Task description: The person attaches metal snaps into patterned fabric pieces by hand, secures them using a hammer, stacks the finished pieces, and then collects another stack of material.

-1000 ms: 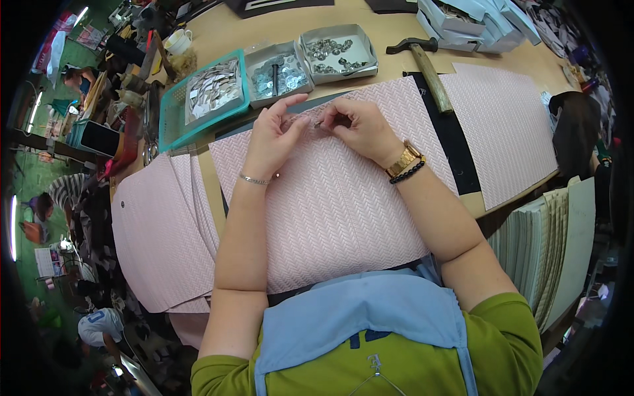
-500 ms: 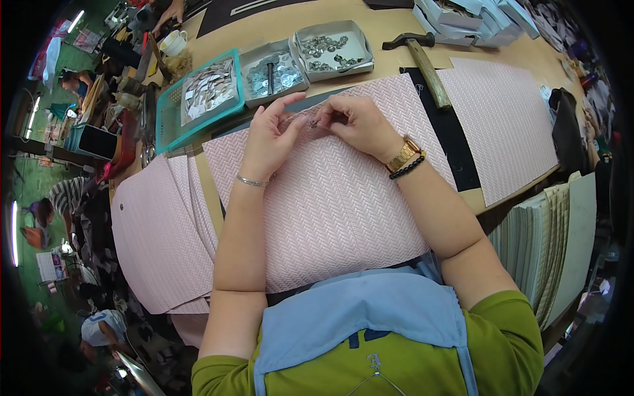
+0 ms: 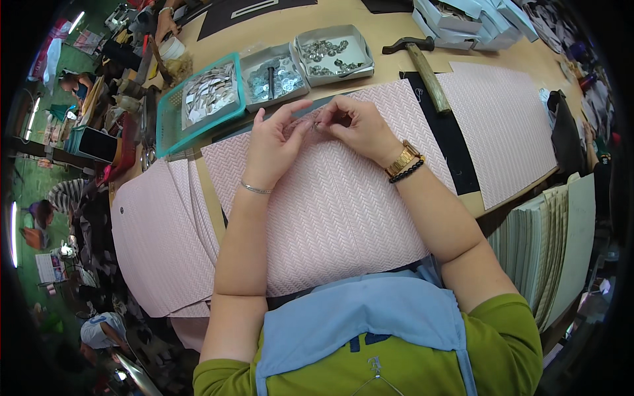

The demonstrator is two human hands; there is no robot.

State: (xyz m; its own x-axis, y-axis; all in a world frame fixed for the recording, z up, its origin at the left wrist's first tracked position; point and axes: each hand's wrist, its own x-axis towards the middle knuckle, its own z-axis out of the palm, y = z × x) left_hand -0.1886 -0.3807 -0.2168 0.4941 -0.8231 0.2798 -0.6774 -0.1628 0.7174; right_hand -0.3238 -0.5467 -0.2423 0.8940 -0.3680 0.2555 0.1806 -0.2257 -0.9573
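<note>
Left hand (image 3: 272,150) has edged slightly bodyward, partly curled, its grip unclear; right hand (image 3: 363,129) pinches a small metal piece (image 3: 317,125) near the far edge of the pink sheet (image 3: 343,204), beyond which a white box (image 3: 343,78) stands on the tabletop (image 3: 388,66)

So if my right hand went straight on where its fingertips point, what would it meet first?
Your left hand, most likely: the right hand points leftward, toward it, though the depth between them is hard to judge.
</note>
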